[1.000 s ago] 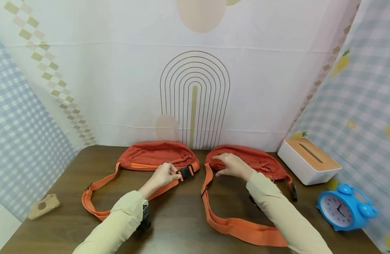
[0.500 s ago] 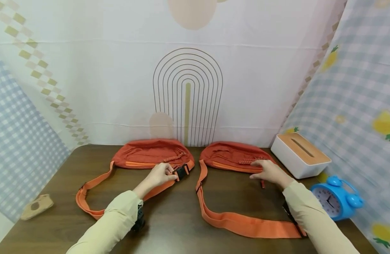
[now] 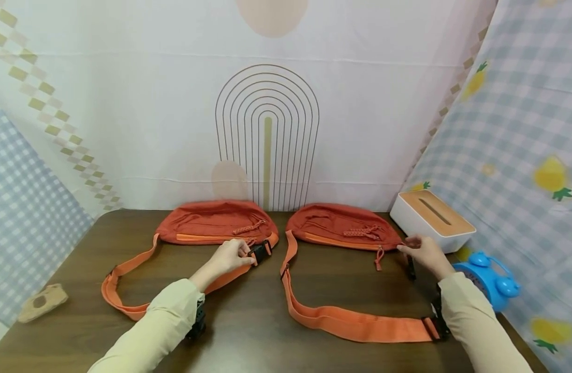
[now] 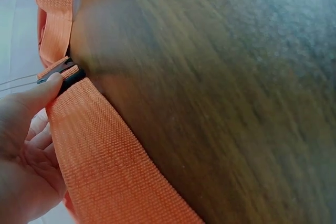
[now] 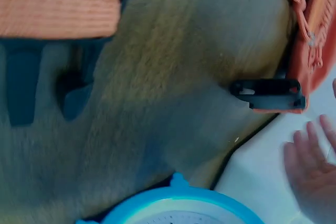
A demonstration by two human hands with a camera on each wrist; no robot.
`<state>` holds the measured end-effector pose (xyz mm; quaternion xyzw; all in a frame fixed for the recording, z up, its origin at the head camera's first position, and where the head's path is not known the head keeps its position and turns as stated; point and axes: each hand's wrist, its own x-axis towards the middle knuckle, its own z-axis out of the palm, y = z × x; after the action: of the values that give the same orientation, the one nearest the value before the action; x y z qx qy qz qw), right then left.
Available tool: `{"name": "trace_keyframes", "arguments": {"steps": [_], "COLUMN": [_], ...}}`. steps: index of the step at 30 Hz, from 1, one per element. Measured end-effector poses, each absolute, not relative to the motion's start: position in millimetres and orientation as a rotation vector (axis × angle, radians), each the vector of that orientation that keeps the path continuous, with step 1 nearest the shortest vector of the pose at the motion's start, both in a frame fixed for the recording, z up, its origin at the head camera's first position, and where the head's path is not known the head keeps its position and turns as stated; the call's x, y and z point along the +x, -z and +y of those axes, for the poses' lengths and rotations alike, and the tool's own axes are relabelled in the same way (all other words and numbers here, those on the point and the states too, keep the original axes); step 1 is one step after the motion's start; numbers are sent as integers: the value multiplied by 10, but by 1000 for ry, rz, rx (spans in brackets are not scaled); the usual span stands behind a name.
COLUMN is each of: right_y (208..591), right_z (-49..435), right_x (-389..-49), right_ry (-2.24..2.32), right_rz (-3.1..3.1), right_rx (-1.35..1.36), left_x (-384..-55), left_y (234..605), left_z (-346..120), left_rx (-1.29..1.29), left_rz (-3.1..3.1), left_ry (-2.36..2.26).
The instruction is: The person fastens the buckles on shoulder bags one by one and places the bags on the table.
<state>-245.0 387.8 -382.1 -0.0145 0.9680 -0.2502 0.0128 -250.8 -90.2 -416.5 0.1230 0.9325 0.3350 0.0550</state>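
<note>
Two rust-red waist bags lie at the back of the table. My left hand (image 3: 227, 259) pinches the strap end at the black buckle (image 3: 260, 252) of the left waist bag (image 3: 211, 220), whose buckle is fastened. In the left wrist view, the thumb presses the buckle's edge above the wide orange strap (image 4: 105, 156). My right hand (image 3: 425, 254) is at the right end of the other waist bag (image 3: 337, 223), fingers loosely extended. Beside it hangs that bag's black buckle socket (image 5: 270, 95). The matching pronged buckle half (image 5: 79, 93) lies apart on its strap (image 3: 360, 324).
Behind my right hand stands a white tissue box with a wooden lid (image 3: 435, 217). A blue alarm clock (image 3: 495, 285) is partly covered by my right arm. A small wooden piece (image 3: 43, 303) lies at the left edge of the table (image 3: 248, 331).
My right hand has moved right, from over the right bag's left end to its right end. The left hand stays at its buckle. The head view has shifted slightly.
</note>
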Motion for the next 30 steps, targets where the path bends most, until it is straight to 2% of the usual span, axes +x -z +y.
{"name": "trace_keyframes", "arguments": {"steps": [7,14,20,24,30], "right_y": [3843,3923,3934,3922,3913], "right_z": [4023,4051,4085,4089,4126], "right_x": [-2429,-2454,-2476,-2484,-2528], "right_ry": [1088,1173,1258,1276,1046], "right_rz": [2590,2434,2324,2283,2595], "right_rx": [349,432,460,438,134], "left_x": [-2507,-2480,-2426,-2353,-2197], "left_y": [4156,4129,4052,3970,3849], "left_z": [-885,-849,-672,-405,52], "left_rx": [439,453,440,579,858], "left_rz": [2843,2868,2945,3024,2946], "left_ry": [-956,-864,-889,-929,-967]}}
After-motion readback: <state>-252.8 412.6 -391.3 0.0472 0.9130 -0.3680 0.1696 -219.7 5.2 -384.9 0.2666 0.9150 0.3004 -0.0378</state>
